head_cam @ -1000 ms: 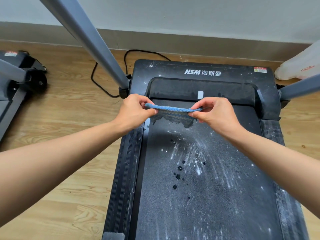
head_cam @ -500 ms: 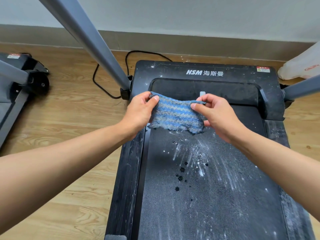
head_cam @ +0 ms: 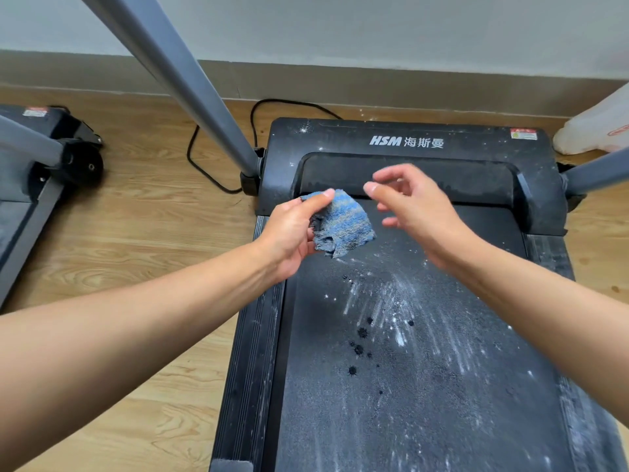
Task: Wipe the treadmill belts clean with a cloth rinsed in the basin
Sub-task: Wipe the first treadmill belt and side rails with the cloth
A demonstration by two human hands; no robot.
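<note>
Head view: left hand (head_cam: 289, 229) pinched the cloth (head_cam: 342, 223) by its top edge, thumb on the near face, fingers behind it; cloth blue-striped, crumpled, hanging w/ its lower edge just above the belt (head_cam: 425, 386), near the belt's front end. Right hand (head_cam: 413, 207) was just beside the cloth, not touching it, fingers spread apart & slightly blurred. Belt was black w/ white dusty streaks at centre & right, plus a few dark wet spots in the middle. Motor cover (head_cam: 408, 141) read HSM. Grey post (head_cam: 177, 76) rose at left; black cable (head_cam: 204, 168) lay on the wood floor (head_cam: 143, 233). 2nd treadmill (head_cam: 37, 158) stood far left.
</note>
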